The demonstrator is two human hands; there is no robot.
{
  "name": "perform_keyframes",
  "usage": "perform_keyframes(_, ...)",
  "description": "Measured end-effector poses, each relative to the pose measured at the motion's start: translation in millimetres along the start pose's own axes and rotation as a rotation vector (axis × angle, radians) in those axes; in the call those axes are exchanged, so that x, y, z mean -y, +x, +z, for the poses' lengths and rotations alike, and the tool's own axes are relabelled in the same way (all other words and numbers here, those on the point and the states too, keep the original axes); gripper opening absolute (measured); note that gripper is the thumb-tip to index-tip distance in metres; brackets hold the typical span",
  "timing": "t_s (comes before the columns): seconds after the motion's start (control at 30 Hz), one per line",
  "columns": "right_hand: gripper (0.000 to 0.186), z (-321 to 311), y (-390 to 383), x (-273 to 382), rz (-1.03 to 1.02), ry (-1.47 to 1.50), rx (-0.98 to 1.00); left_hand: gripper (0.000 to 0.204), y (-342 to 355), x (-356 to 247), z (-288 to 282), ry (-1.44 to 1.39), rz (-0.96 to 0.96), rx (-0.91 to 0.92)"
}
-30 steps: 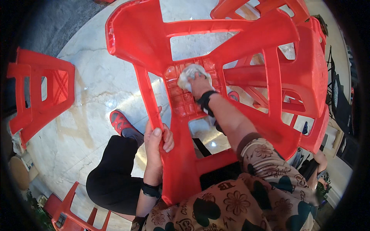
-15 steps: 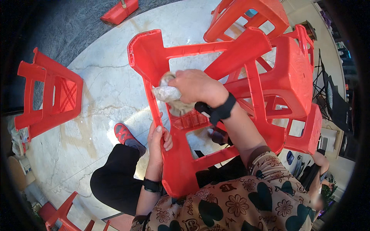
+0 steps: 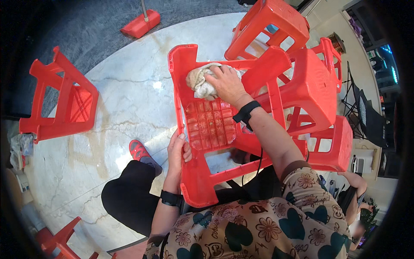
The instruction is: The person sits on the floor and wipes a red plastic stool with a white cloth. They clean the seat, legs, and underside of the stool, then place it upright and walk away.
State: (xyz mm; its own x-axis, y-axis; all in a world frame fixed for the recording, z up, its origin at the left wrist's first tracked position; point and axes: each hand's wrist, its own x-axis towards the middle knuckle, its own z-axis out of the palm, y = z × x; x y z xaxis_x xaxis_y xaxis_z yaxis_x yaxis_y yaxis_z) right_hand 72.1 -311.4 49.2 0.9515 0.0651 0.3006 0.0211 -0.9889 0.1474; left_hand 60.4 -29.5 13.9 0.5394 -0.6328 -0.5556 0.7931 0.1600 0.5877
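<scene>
A red plastic stool (image 3: 196,172) is turned with its legs toward me, so I look into its underside and the ribbed back of the seat (image 3: 210,123). My left hand (image 3: 179,151) grips the stool's left side rail, thumb on the near face and fingers wrapped behind. In my right hand (image 3: 227,85) is a bunched, off-white, stained cloth (image 3: 202,81), pressed against the inner face at the far end of the stool. The fingers lie over the cloth, partly buried in its folds.
Several red stools stand to the right, one (image 3: 317,90) close beside the held one. Another stool (image 3: 64,99) lies on its side at the left. A red dustpan (image 3: 141,23) is at the far edge of the pale marble floor (image 3: 125,112). Part of another person (image 3: 355,185) shows at lower right.
The cloth and my right hand have moved farther away along the stool's inside, uncovering the ribbed seat back. The stool has shifted and tilted slightly; my left hand keeps its hold.
</scene>
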Motion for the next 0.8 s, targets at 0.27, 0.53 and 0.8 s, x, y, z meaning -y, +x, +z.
perform_keyframes(0.27, 0.048, -7, -21, 0, 0.157, 0.184, 0.036, 0.046, -10, 7, -3, -0.018, -0.028, -0.040)
perform_keyframes(0.53, 0.056, 11, -87, -39, 0.888, 0.579, 0.474, 0.043, -18, 5, -11, -0.015, -0.015, 0.079)
perform_keyframes(0.8, 0.058, -55, -11, 72, 0.385, 1.171, 0.123, 0.052, -32, 11, -1, 0.051, 0.118, -0.126)
